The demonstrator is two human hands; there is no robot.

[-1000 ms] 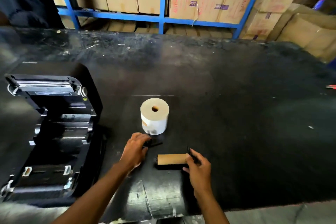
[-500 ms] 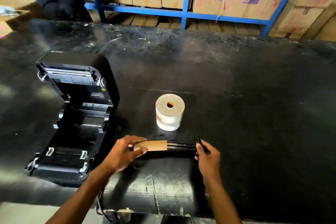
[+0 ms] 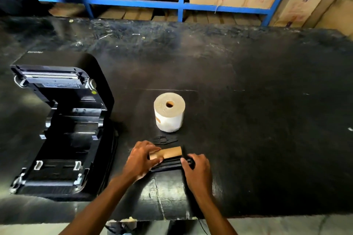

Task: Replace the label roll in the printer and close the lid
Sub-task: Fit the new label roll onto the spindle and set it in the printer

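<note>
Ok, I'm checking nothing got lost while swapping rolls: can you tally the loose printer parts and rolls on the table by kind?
Label printer, lid open: 1
Full label roll, standing on end: 1
Empty cardboard core, at the left hand: 1
Black spindle, at the right hand: 1
Flat black plastic piece between roll and core: 1
Total: 5

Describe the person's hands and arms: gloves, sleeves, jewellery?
Both the left hand and right hand are bare: no gloves, no rings or watch visible. Forearms are uncovered down to the frame's bottom edge, with no sleeve in view. No markings visible.
</note>
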